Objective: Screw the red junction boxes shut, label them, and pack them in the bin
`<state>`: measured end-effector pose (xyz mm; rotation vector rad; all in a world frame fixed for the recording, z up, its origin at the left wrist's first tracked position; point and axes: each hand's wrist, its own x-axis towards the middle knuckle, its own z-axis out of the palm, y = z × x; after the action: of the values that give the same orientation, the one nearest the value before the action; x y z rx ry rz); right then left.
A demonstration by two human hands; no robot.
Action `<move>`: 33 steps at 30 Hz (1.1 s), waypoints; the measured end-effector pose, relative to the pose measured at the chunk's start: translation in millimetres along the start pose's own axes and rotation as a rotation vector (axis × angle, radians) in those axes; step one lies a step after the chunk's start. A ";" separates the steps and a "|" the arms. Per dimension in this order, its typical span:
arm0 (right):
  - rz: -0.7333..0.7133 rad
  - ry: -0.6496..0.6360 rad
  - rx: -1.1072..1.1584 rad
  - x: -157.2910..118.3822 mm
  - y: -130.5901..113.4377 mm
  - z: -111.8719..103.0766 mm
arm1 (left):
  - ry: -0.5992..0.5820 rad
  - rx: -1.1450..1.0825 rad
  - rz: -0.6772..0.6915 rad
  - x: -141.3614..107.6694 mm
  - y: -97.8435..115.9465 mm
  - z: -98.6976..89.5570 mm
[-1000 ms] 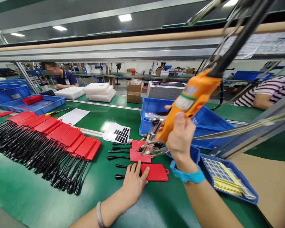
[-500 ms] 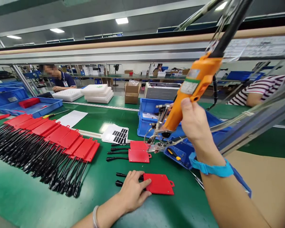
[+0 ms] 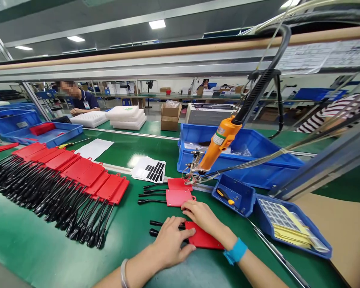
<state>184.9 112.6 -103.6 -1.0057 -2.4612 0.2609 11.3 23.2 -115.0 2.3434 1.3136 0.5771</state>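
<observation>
A flat red plastic case (image 3: 204, 239) with black cables lies on the green bench in front of me. My left hand (image 3: 171, 241) grips its cable end, thumb on the red face and fingers across the cables. Over the upper edge of the same case, my right hand (image 3: 204, 218) reaches with fingers stretched out and holds nothing visible; its fingertips are near another red case (image 3: 179, 198) just behind. An orange electric screwdriver (image 3: 216, 147) hangs from its black hose beyond my hands, its lower end by the rear red cases.
Many red cases with black cables (image 3: 84, 172) line the left. Printed label sheets (image 3: 148, 169) lie mid-bench. At right are a small blue bin (image 3: 247, 196) with a screwdriver, a label tray (image 3: 324, 250) and a metal rod (image 3: 279, 256). A large blue bin (image 3: 258, 172) stands behind.
My right hand has let go of the electric screwdriver and come down to the front red case. The tool now hangs free, farther back. My left hand stays on the case.
</observation>
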 end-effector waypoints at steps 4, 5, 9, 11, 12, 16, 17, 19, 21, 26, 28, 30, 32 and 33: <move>0.039 -0.009 -0.062 1.1 -1.1 5.7 | -0.004 0.007 0.007 0.9 -1.4 -0.2; 0.044 0.006 -0.073 0.1 -1.9 3.5 | -0.002 0.008 0.013 0.7 -1.8 -0.2; 0.115 0.202 -0.115 -11.7 3.4 -28.5 | 0.021 0.024 0.025 -0.3 -3.0 1.1; 0.211 0.388 -0.167 -19.1 12.9 -54.5 | 0.041 0.039 0.030 1.0 -3.3 2.4; 0.271 0.485 -0.203 -21.5 18.4 -67.7 | 0.054 0.049 0.030 2.5 -3.5 3.1; 0.471 0.837 -0.085 -12.4 32.3 -108.1 | 0.116 0.097 0.008 11.8 -6.2 5.2; 0.464 0.879 0.052 -4.6 32.7 -113.8 | 0.125 0.103 -0.003 13.7 -7.3 5.3; 0.349 0.829 0.405 15.5 30.8 -120.8 | 0.128 0.105 -0.019 15.7 -9.2 4.9; 0.204 0.677 0.711 37.2 26.9 -123.8 | 0.119 0.106 -0.022 15.5 -10.4 3.9; 0.169 0.625 0.925 72.3 7.4 -124.8 | 0.105 0.129 -0.023 15.4 -10.8 3.1; 0.172 0.655 0.988 77.2 -5.6 -123.8 | 0.104 0.136 -0.032 17.5 -11.0 4.2; 0.180 0.708 1.030 79.0 -19.5 -121.4 | 0.102 0.153 -0.038 19.4 -11.2 5.5; 0.190 0.770 1.052 79.4 -31.7 -118.0 | 0.097 0.177 -0.041 20.3 -11.1 6.6; 0.191 0.791 1.060 79.3 -36.7 -116.2 | 0.092 0.186 -0.044 20.3 -10.8 7.0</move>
<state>169.5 141.9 38.0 -0.6440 -1.2078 0.8995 17.0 45.0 -123.3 2.4539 1.5164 0.5778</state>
